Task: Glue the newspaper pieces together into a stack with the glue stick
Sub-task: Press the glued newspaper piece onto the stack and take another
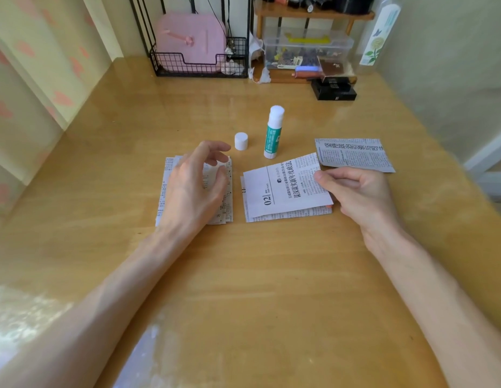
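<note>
The glossy wooden counter (257, 275) fills the near view, crossed by two bare forearms. The left hand (196, 177) lies over a newspaper stack (165, 189), its fingers (218, 147) loosely curved, holding nothing. Just to the right, the right hand (358, 191) pinches the right edge of the top sheet (280, 189) of a second pile (288, 215) between thumb and curled fingers. A lone piece (354, 154) lies beyond that hand. Farther on stand the uncapped glue stick (273, 133) and, beside it, its white cap (241, 141). Against the back wall sit a wire basket (198, 63) holding a pink case (190, 37) and a clear box (308, 49) under a wooden shelf (313, 13)
</note>
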